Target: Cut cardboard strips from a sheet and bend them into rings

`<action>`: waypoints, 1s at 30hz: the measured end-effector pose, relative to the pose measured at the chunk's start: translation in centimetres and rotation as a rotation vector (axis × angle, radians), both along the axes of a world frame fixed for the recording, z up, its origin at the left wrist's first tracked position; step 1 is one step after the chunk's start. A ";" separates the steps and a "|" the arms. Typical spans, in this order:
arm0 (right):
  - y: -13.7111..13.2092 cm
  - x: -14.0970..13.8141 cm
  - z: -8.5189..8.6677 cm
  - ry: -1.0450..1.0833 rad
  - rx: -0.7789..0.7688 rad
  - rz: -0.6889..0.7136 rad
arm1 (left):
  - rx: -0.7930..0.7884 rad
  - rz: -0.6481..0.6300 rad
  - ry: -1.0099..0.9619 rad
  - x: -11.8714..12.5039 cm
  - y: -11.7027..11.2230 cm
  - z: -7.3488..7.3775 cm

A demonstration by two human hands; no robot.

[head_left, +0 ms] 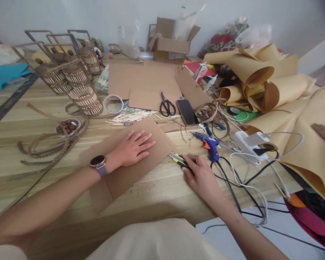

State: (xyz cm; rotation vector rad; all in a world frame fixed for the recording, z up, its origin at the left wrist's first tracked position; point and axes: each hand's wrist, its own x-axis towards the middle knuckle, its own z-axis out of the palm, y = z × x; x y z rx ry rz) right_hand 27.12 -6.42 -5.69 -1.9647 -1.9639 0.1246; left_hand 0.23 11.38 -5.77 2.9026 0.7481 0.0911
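Note:
My left hand (135, 147) lies flat with spread fingers on a piece of brown cardboard (157, 144) on the wooden table. A watch (98, 162) is on that wrist. To the right, my right hand (200, 175) is closed on a yellow and black utility knife (179, 159). The knife's blade end points left, close to the cardboard's right corner; whether it touches the cardboard I cannot tell. Just beyond the right hand lies a blue hot glue gun (209, 144). Black scissors (167, 106) and a phone (187, 112) rest farther back.
Several decorated lantern-like cylinders (82, 95) with handles stand back left. A small bowl of brown nuts or beads (67, 127) sits among braided strips. Large cardboard sheets (151, 83) lie behind. A power strip (249, 146) with tangled cables and rolled kraft paper (287, 86) occupy the right.

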 end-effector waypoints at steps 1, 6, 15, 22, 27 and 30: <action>0.4 0.1 0.1 -0.001 -0.004 0.003 | -0.010 0.004 -0.002 0.0 0.0 0.1; 2.3 1.1 0.3 0.005 -0.013 0.034 | -0.023 -0.064 0.013 -2.2 -0.1 0.7; 2.1 1.7 0.1 0.009 -0.021 0.086 | 0.040 -0.021 0.030 -4.2 -0.6 0.0; 1.6 0.9 0.2 -0.003 -0.016 0.094 | 0.037 -0.019 0.043 -4.0 -0.6 0.2; 0.6 0.2 0.2 -0.005 -0.011 0.098 | 0.050 -0.023 0.046 -4.1 -0.7 0.3; 0.9 0.0 0.0 0.001 -0.013 0.087 | 0.058 -0.011 0.073 -3.8 -0.8 0.6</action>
